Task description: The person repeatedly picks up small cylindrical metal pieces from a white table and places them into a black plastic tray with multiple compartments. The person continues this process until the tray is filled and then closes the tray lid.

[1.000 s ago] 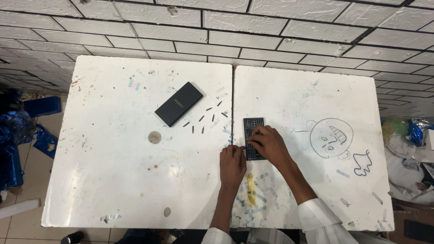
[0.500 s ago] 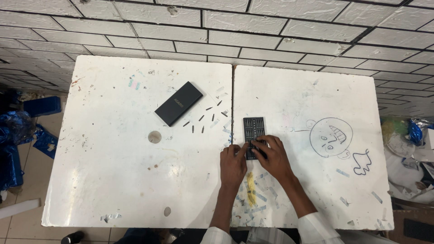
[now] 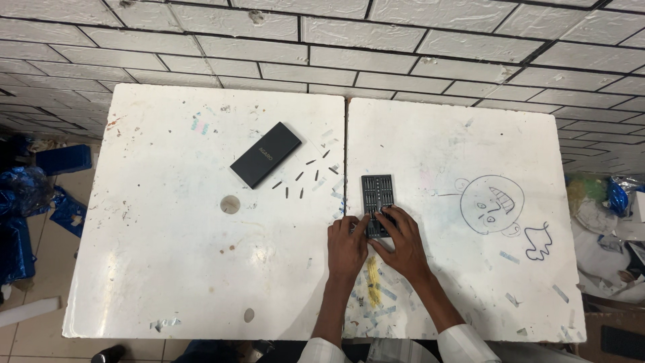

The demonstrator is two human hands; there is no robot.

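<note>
While the black bit tray is lying mid-counter, I'm gripping its near end with both hands, left hand and right hand side by side.

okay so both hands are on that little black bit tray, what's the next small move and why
Probably lift one bit from the black tray with the right hand while the left hand steadies it. Both hands rest on its near end, and several loose bits already lie beside the flat black case.
</note>
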